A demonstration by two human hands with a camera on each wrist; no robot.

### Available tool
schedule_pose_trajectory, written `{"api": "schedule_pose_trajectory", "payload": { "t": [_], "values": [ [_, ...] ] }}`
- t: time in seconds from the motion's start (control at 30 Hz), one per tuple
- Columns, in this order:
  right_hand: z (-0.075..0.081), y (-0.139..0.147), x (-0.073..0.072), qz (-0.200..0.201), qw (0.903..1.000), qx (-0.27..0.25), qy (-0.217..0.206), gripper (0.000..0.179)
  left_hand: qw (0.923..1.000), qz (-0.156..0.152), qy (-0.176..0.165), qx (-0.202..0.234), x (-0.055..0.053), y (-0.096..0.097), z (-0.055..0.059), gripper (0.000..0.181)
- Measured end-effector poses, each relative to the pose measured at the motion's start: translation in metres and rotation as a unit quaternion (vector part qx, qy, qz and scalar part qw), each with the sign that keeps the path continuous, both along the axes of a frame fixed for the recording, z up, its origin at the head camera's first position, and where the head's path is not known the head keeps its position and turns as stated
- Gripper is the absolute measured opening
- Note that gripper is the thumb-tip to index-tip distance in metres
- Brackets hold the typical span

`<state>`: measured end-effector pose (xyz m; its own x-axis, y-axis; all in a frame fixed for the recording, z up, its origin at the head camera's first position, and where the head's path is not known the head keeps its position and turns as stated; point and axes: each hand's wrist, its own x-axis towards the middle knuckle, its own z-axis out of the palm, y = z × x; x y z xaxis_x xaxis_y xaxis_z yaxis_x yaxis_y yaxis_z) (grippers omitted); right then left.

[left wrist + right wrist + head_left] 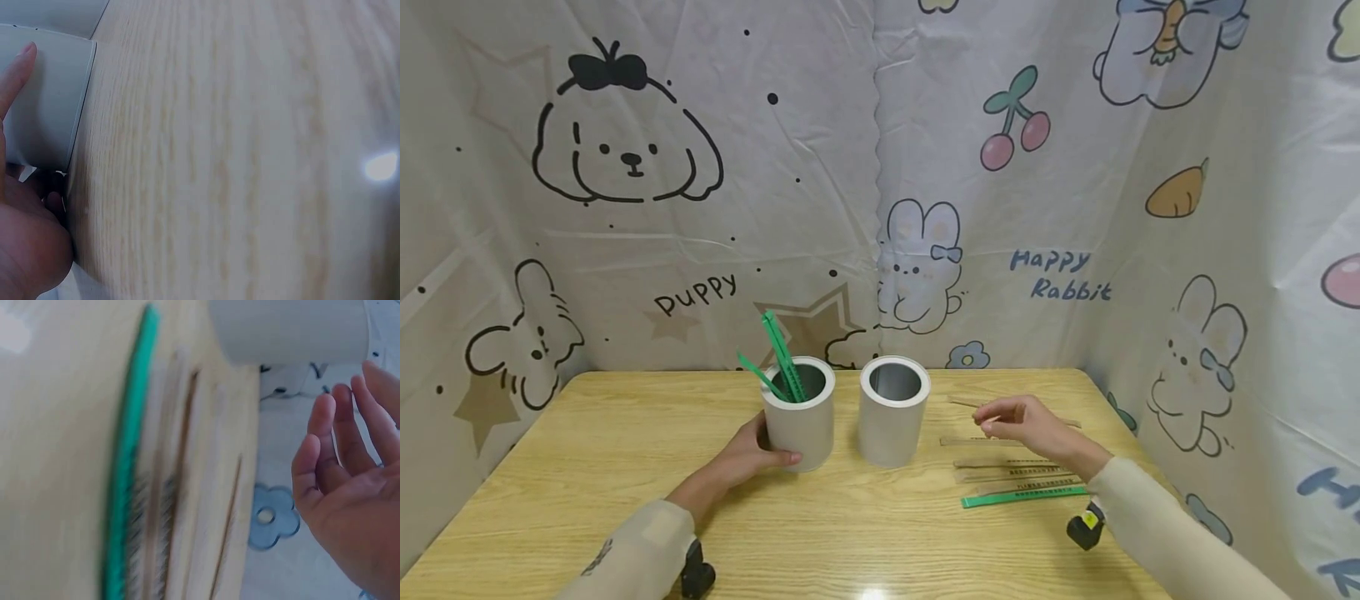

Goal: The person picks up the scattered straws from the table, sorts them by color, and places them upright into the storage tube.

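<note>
The person's left hand [752, 454] is gripping a white cylindrical canister [805, 437], the thumb lying across its front and the other fingers reaching around the far side. This canister is standing near the middle of the worktop's [842, 533] back edge, and slim green strips [784, 354] are leaning inside it, their upper ends sticking out above the rim. Just to its right, a second white canister [891, 429] is standing upright with a narrow gap between the two, its open top showing a grey inner wall.

The right hand [1022, 423] is hovering over the worktop's back right part, its fingers loosely bent and apart, holding nothing. Beneath and in front of it, several tan strips [981, 441] are lying in rough rows between the second canister and the right edge, some of them bearing dark print. One printed green strip [1022, 497] is lying nearest the front edge of that group. Beyond the back edge, a cartoon-printed cloth [805, 233] is hanging.
</note>
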<state>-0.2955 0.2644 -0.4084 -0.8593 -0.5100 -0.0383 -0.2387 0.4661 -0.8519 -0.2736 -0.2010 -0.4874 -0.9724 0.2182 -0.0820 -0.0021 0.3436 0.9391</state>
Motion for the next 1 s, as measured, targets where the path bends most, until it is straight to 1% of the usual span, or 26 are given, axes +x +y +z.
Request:
{"api": "schedule_pose_trajectory", "payload": {
  "t": [0.17,0.3,0.47,0.53,0.6,0.67,0.83,1.0],
  "values": [
    [-0.015,0.030,0.015,0.033,0.9991,0.006,-0.024,0.040,1.0000,-0.002,0.000,0.002,0.000,0.000,0.000,0.102],
    [-0.027,0.052,0.022,0.062,0.9975,0.014,-0.031,0.036,1.0000,-0.002,0.001,0.002,0.000,0.000,0.000,0.102],
    [-0.040,0.071,0.027,0.092,0.9955,0.022,0.004,0.027,1.0000,-0.003,0.003,0.002,0.001,0.000,0.001,0.102],
    [-0.045,0.075,0.028,0.100,0.9944,0.024,0.025,0.024,1.0000,-0.003,0.003,0.001,0.001,-0.001,0.002,0.102],
    [-0.048,0.077,0.029,0.102,0.9938,0.027,0.037,0.021,1.0000,-0.002,0.003,-0.001,0.001,-0.001,0.002,0.102],
    [-0.051,0.077,0.029,0.095,0.9939,0.034,0.044,0.018,1.0000,-0.001,0.002,-0.002,0.001,-0.001,0.003,0.103],
    [-0.053,0.073,0.032,0.065,0.9930,0.074,0.065,0.014,1.0000,-0.002,-0.001,-0.003,0.001,-0.001,0.002,0.103],
    [-0.054,0.069,0.036,0.048,0.9892,0.110,0.084,0.010,1.0000,-0.004,-0.003,0.003,0.001,0.000,0.001,0.102]
  ]
}}
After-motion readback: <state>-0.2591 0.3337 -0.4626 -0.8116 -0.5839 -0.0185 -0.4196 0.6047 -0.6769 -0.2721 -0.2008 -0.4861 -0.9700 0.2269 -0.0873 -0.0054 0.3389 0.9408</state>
